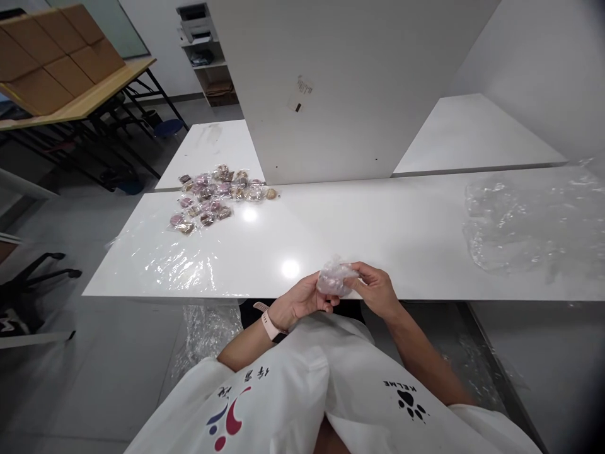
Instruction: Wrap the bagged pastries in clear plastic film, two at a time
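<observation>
At the far left I see a wooden table (137, 68) with a big brown cardboard piece (59, 60) standing on it, creased into panels. Below, on the grey floor, is a dark chair base (40, 270); a blue stool (169, 128) sits near the table's legs, and past it a shelf unit (201, 55) stands against the wall.

Then comes the white worktop (359, 221). Toward its near left corner lies a sheet of thin clear film (182, 268), shiny under the lights. Behind that, by the far left corner and along the back edge, small wrapped pieces (203, 195) lie loosely heaped in clear packets, some pinkish, some brown or yellowish. More clear plastic (210, 331) hangs below the front edge.

At the middle of the front edge a person in a white shirt (293, 391) is busy with both hands. The left hand (305, 297), a pink watch strap at its wrist, is half curled, its fingers cradling a crumpled plastic bundle (334, 277) from the left and below. I can't make out what is inside. The right hand (378, 291) pinches the bundle's right side between thumb and fingers.

Over toward the right end of the worktop, clear plastic bags (534, 230) lie spread out.
</observation>
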Demonstrator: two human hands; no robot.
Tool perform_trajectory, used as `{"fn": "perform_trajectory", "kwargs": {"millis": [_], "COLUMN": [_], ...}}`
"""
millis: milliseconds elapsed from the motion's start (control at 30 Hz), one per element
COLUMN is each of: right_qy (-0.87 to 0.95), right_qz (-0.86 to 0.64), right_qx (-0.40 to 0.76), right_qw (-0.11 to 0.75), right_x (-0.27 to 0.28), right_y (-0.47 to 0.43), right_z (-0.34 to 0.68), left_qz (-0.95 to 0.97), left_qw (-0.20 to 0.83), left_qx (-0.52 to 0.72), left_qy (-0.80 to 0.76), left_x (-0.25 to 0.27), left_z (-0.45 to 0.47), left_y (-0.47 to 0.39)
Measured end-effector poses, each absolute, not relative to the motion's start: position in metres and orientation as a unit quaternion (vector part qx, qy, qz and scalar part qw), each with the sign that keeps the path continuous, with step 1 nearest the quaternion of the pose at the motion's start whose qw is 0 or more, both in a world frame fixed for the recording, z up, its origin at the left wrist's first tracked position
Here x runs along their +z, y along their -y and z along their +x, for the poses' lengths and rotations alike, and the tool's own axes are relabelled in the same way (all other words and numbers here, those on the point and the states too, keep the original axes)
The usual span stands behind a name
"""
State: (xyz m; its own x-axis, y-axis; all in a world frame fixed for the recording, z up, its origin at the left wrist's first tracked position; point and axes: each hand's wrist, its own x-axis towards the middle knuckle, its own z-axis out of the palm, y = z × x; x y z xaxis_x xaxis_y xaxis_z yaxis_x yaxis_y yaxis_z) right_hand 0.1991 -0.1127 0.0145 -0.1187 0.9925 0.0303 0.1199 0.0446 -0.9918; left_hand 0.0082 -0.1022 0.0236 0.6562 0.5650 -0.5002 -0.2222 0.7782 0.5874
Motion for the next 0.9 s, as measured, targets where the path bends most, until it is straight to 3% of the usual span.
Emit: {"fn": "perform_trajectory", "kwargs": {"millis": [67, 167, 233, 300, 500, 900], "right_qy": [0.469, 0.3, 0.277, 0.29, 0.439, 0.666], "right_qz": [-0.542, -0.623, -0.693, -0.743, -0.735, -0.675], "right_qx": [0.462, 0.367, 0.243, 0.115, 0.006, 0.059], "right_qw": [0.522, 0.622, 0.62, 0.592, 0.516, 0.313], "right_x": [-0.005, -0.022, -0.024, -0.018, -0.002, -0.071], "right_y": [0.088, 0.022, -0.032, -0.083, -0.186, -0.225], "right_z": [0.217, 0.27, 0.311, 0.346, 0.379, 0.374], "left_qz": [0.367, 0.577, 0.644, 0.672, 0.707, 0.711], "left_qw": [0.772, 0.441, 0.233, 0.115, 0.009, -0.023], "left_qx": [0.273, 0.346, 0.35, 0.344, 0.314, 0.314], "left_qy": [-0.441, -0.594, -0.639, -0.645, -0.634, -0.629], "left_x": [0.023, 0.01, -0.004, -0.019, -0.035, -0.037], "left_z": [0.003, -0.017, -0.032, -0.042, -0.043, -0.043], "left_y": [0.103, 0.107, 0.109, 0.109, 0.107, 0.107]}}
